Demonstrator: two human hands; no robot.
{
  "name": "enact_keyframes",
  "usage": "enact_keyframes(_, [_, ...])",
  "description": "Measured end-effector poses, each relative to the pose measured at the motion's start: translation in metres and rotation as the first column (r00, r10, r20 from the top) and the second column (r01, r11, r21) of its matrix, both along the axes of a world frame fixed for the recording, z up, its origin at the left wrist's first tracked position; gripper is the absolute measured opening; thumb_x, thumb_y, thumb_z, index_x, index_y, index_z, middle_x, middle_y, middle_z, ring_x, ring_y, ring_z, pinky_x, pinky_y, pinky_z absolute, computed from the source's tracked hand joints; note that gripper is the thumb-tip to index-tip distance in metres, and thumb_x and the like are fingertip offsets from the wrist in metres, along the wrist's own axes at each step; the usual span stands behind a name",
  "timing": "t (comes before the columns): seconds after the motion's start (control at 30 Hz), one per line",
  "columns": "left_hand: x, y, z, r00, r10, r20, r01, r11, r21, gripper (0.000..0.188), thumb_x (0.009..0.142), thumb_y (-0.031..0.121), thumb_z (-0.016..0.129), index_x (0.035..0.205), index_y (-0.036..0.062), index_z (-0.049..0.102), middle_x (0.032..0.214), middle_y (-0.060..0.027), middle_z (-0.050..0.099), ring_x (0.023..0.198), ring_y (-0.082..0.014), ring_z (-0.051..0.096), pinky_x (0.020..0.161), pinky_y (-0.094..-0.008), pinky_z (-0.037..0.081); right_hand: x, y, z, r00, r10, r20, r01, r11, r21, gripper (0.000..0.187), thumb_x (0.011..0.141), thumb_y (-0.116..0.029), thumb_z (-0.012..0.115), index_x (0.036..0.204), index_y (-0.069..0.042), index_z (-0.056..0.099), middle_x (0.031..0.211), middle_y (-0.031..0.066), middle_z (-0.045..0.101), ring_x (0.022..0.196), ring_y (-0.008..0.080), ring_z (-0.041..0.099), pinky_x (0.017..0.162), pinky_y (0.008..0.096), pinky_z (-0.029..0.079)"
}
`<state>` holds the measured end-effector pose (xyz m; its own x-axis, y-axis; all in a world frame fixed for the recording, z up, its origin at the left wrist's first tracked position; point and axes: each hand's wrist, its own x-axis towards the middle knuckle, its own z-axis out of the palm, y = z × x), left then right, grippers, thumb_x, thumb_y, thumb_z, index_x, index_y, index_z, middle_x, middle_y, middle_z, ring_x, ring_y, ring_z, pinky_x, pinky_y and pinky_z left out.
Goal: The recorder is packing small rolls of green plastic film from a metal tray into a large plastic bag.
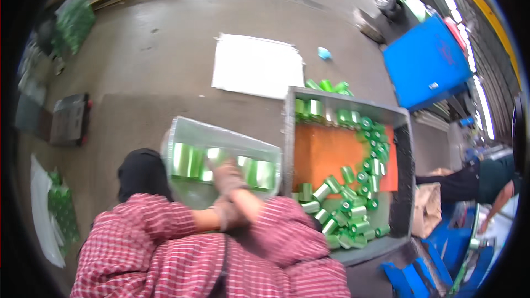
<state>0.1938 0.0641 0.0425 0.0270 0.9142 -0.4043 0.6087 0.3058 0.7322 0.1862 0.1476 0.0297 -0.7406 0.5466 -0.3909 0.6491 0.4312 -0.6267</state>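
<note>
Over a clear plastic tub (226,133), the right hand (226,175) reached down among green rolls (265,174), its fingertips blurred against one near the middle; whether it gripped that roll or merely touched it, I could not tell. These shiny rolls formed a row across the tub, some to the left of that hand and others to its right. Nearer the body, just below the right hand, the left hand (231,215) was by the tub's near side, too blurred to show whether it was open or closed. To the right of both hands stood a large grey crate (407,171), with loose rolls (358,226) heaped at its near end and along its right side, around a bare stretch of orange sheet (326,149). Well ahead of the hands, a white sheet (256,66) lay flat on the floor (154,77). Farther off to the right of the hands were a brown paper bag (426,209), just beside the crate, and a blue box (428,60).
</note>
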Motion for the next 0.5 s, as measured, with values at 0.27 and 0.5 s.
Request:
enact_keyframes(0.27, [-0.086, -0.026, 0.114, 0.942, 0.331, 0.046, -0.334, 0.930, 0.154, 0.044, 0.072, -0.004, 0.054, 0.114, 0.0056, 0.053, 0.091, -0.0124, 0.058, 0.083, -0.0237, 0.059, 0.075, -0.0325, 0.048, 0.096, 0.239, -0.018, 0.990, 0.138, 0.039, -0.138, 0.844, 0.519, 0.026, 0.082, -0.029, 0.049, 0.074, -0.005, 0.058, 0.060, 0.0095, 0.053, 0.059, 0.0205, 0.058, 0.052, 0.0331, 0.049])
enact_keyframes(0.5, [-0.104, -0.003, 0.121, 0.830, 0.521, -0.199, -0.437, 0.829, 0.349, 0.030, 0.074, -0.010, 0.050, 0.101, 0.0002, 0.057, 0.076, -0.0103, 0.056, 0.065, -0.0179, 0.053, 0.060, -0.0271, 0.042, 0.222, 0.268, -0.133, 0.064, -0.966, 0.250, 0.888, 0.170, 0.428, 0.106, 0.058, -0.048, 0.074, 0.136, -0.006, 0.016, 0.123, 0.0258, 0.043, 0.106, 0.0343, 0.052, 0.089, 0.0413, 0.042])
